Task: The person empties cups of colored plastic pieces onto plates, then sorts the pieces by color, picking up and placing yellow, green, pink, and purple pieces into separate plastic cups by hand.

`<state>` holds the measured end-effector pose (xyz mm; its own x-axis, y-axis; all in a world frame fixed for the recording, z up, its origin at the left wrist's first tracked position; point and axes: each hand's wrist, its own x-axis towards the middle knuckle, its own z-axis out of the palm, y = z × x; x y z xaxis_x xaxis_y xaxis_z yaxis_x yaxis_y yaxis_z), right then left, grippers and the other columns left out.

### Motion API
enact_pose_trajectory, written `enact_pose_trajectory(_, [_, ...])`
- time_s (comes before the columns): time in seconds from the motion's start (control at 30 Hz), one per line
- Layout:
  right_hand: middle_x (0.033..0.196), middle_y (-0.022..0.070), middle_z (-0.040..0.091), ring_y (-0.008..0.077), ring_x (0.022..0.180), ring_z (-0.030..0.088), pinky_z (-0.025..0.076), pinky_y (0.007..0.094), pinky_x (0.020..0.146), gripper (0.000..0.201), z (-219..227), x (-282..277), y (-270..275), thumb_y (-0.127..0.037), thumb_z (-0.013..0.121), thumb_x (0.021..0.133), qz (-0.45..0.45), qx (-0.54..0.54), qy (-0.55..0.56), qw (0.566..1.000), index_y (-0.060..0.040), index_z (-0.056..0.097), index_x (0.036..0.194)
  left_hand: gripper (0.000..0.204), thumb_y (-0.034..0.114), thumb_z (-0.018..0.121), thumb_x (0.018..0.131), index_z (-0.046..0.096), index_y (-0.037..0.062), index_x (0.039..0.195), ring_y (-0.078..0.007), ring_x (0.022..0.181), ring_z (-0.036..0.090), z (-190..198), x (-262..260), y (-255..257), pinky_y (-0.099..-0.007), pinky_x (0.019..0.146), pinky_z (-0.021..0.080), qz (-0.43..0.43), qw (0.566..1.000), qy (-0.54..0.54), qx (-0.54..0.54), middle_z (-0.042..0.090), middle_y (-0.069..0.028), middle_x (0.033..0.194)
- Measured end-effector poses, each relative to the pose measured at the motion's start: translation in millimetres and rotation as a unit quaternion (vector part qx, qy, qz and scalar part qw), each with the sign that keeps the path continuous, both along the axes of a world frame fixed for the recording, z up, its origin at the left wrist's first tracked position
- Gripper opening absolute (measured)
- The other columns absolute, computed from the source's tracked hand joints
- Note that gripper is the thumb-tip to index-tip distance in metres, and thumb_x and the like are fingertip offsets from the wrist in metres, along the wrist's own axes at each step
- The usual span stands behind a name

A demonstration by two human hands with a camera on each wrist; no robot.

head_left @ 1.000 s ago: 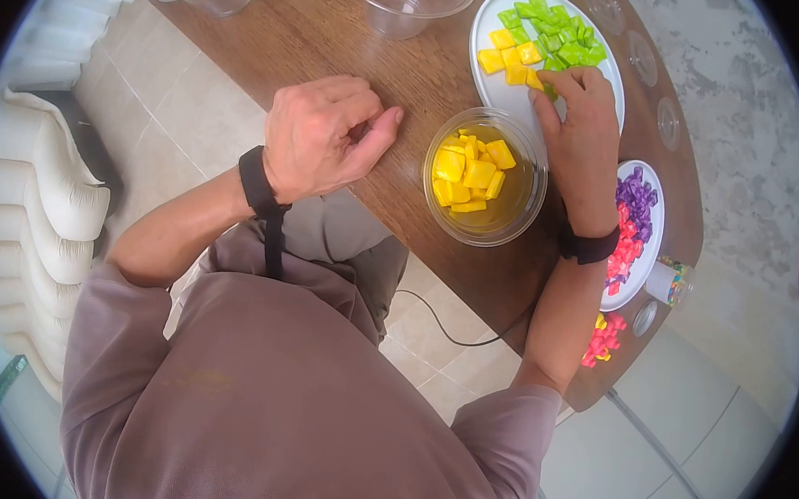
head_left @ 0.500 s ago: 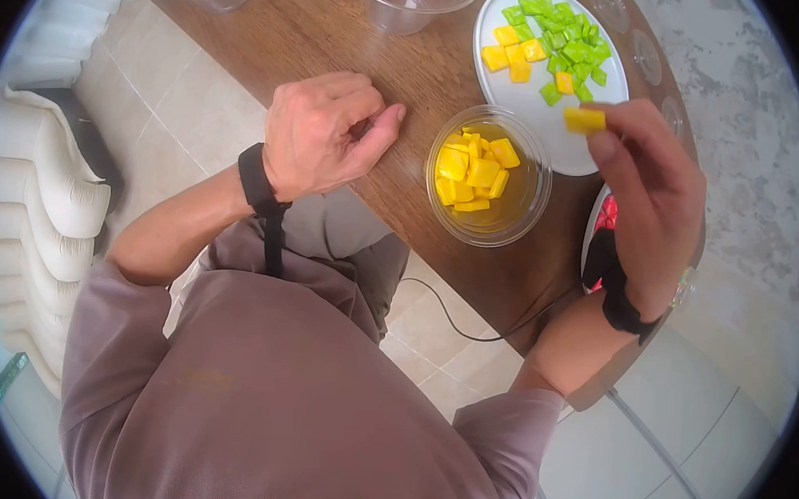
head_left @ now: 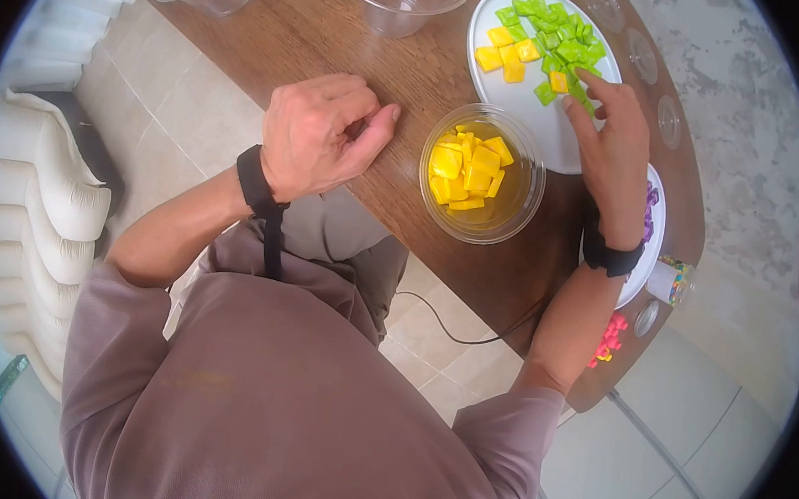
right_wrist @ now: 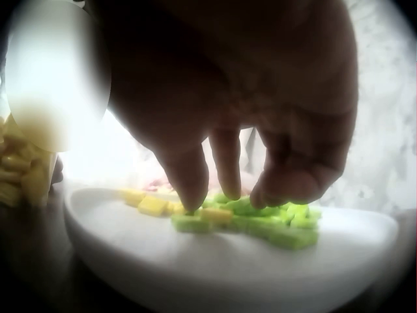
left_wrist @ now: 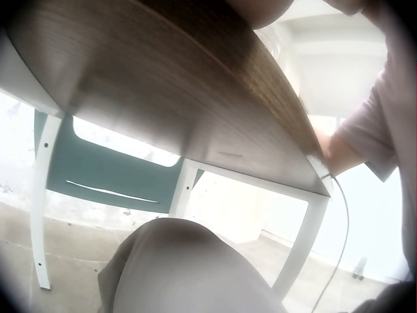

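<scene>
My right hand (head_left: 614, 153) is over the white oval plate (head_left: 508, 119), thumb and index finger parted on either side of a square yellow piece (head_left: 559, 82). In the right wrist view, the fingertips come down right at the green pieces (right_wrist: 293, 236) and the yellow one (right_wrist: 216, 216). These shiny pieces look like wrapped candies. More yellow pieces (head_left: 513, 72) lie at the plate's left, beside green ones (head_left: 546, 21). A clear round bowl (head_left: 527, 207) left of the right hand holds a yellow pile (head_left: 464, 171). My left hand (head_left: 324, 137) rests loosely curled at the table edge, holding nothing.
Clear bowls (head_left: 405, 17) stand at the back of the wooden table (head_left: 312, 38). Along the right side are clear lids (head_left: 669, 122), a second white plate (head_left: 652, 256) with purple pieces, a jar (head_left: 667, 280) and red pieces (head_left: 609, 340). A cable (head_left: 453, 338) hangs near the front edge.
My right hand picked a yellow piece from the plate and lifted it to the right. Now the hand is back over the plate without it, and the bowl's pile looks slightly different. The left hand stays still.
</scene>
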<state>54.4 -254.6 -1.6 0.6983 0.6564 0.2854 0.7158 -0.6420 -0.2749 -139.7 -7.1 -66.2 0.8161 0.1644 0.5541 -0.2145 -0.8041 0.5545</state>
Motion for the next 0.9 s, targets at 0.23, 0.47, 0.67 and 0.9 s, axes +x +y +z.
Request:
enact_pose_trajectory(0.23, [0.099,0.0167,0.065,0.0362,0.098,0.062,0.049,0.0461,0.086,0.021,-11.1,-2.7,9.4,-0.016,0.069,0.092,0.017,-0.029,-0.024,0.999,-0.0042,0.074,0.109,0.023,0.005,0.075,0.084,0.060,0.0024,0.067,-0.0270,0.051,0.051,-0.8,0.1,1.0,-0.0363,0.048,0.039,-0.012,1.000,-0.007,0.004,0.050,-0.0103,0.061])
enact_pose_trajectory(0.47, [0.093,0.0164,0.066,0.0356,0.096,0.063,0.049,0.0451,0.085,0.017,-8.2,3.7,8.8,-0.016,0.067,0.093,0.005,0.035,0.011,0.999,-0.0020,0.074,0.101,0.023,0.005,0.075,0.084,0.059,0.0024,0.067,-0.0274,0.052,0.052,-0.7,-0.8,0.8,-0.0363,0.049,0.040,-0.007,1.000,0.001,-0.002,0.051,-0.0105,0.061])
enact_pose_trajectory(0.67, [0.097,0.0160,0.066,0.0356,0.098,0.062,0.049,0.0454,0.086,0.019,-11.1,-2.8,12.1,-0.014,0.068,0.092,0.030,-0.003,0.028,0.999,-0.0028,0.074,0.106,0.023,0.006,0.075,0.084,0.059,0.0025,0.067,-0.0275,0.052,0.052,-0.3,-0.9,0.9,-0.0365,0.049,0.040,-0.010,1.000,0.001,-0.002,0.051,-0.0107,0.061])
enact_pose_trajectory(0.9, [0.098,0.0165,0.066,0.0357,0.099,0.062,0.049,0.0458,0.088,0.020,-14.5,0.2,8.0,-0.011,0.070,0.089,0.039,-0.033,0.023,0.998,-0.0019,0.072,0.106,0.024,0.005,0.075,0.084,0.059,0.0026,0.067,-0.0275,0.052,0.051,-0.7,-0.7,0.9,-0.0368,0.049,0.039,-0.012,1.000,-0.003,-0.003,0.050,-0.0103,0.060])
